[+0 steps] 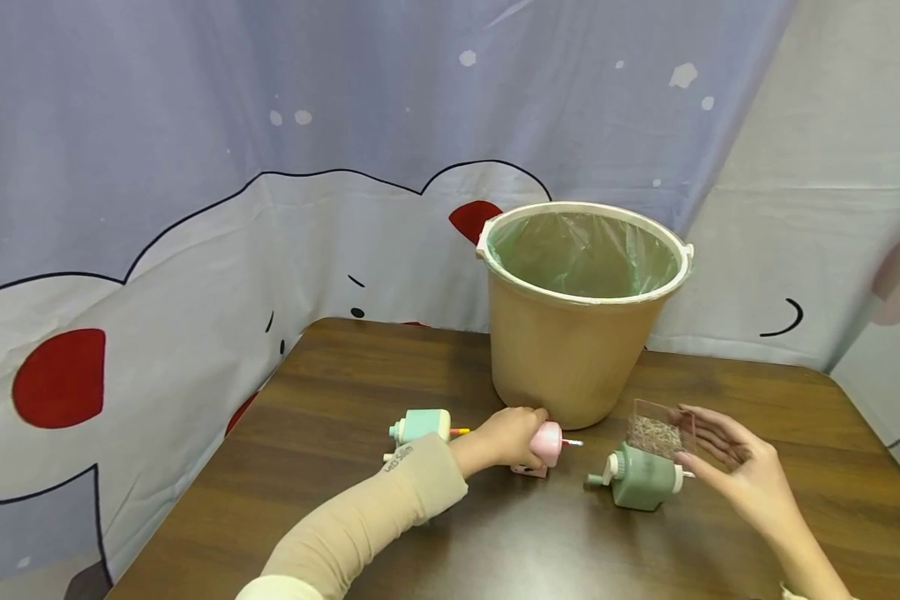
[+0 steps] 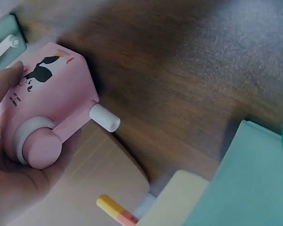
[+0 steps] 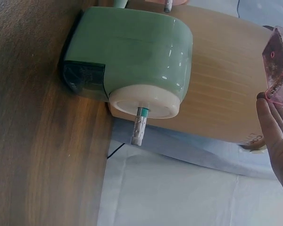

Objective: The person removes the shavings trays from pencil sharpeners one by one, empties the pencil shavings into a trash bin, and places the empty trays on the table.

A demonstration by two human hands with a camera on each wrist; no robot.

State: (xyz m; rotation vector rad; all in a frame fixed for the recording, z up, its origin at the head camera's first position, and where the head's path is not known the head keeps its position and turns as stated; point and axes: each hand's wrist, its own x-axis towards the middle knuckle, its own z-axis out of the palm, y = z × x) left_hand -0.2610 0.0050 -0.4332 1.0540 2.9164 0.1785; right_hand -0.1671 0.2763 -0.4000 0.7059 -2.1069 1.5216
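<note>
My left hand grips a pink crank pencil sharpener on the wooden table, right in front of the bucket. In the left wrist view my left hand wraps the pink sharpener from the side, and its crank knob sticks out. My right hand holds a clear shavings drawer at its fingertips, just above a green sharpener. The right wrist view shows the green sharpener with a short pencil stub in it, and the drawer touching my fingertips.
A tan bucket lined with a green bag stands at the table's back middle. A mint sharpener with a yellow pencil sits behind my left forearm. Printed curtain hangs close around the table on the left and behind.
</note>
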